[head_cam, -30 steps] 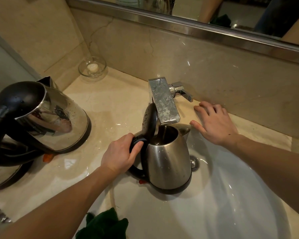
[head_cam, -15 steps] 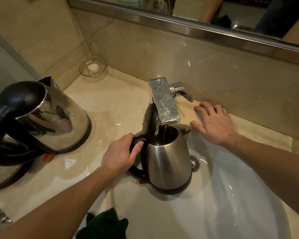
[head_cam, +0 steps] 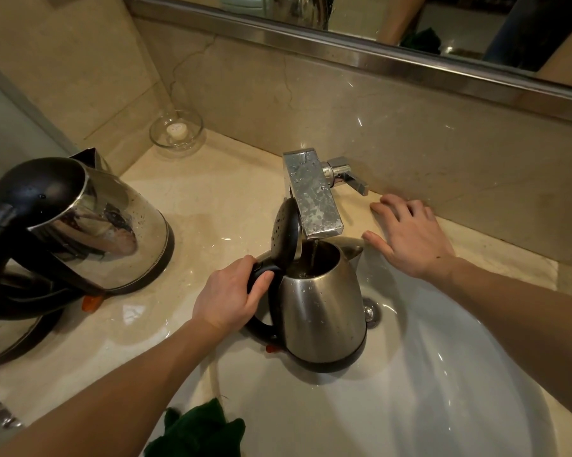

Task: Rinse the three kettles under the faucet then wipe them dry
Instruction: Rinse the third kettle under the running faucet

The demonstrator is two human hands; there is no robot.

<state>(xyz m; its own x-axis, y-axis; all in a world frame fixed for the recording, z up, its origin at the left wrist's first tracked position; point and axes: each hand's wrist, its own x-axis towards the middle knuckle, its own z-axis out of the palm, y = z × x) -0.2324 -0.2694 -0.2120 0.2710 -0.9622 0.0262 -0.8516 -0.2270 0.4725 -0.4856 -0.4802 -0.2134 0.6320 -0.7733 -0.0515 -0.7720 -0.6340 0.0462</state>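
Note:
A steel kettle [head_cam: 320,308] with its black lid flipped up stands upright in the white sink [head_cam: 443,390], its mouth under the square chrome faucet [head_cam: 312,199]. A thin stream of water runs into it. My left hand [head_cam: 228,295] grips its black handle. My right hand [head_cam: 410,239] rests flat on the counter beside the faucet, fingers spread, a little below the faucet lever [head_cam: 350,179]. A second steel kettle [head_cam: 90,225] with a black lid stands on the counter at the left. Part of a third kettle [head_cam: 4,338] shows at the left edge.
A dark green cloth [head_cam: 198,430] lies at the sink's near rim. A glass dish [head_cam: 177,131] with a small white piece sits in the back left corner. A marble wall and a mirror rise behind the beige counter [head_cam: 218,192].

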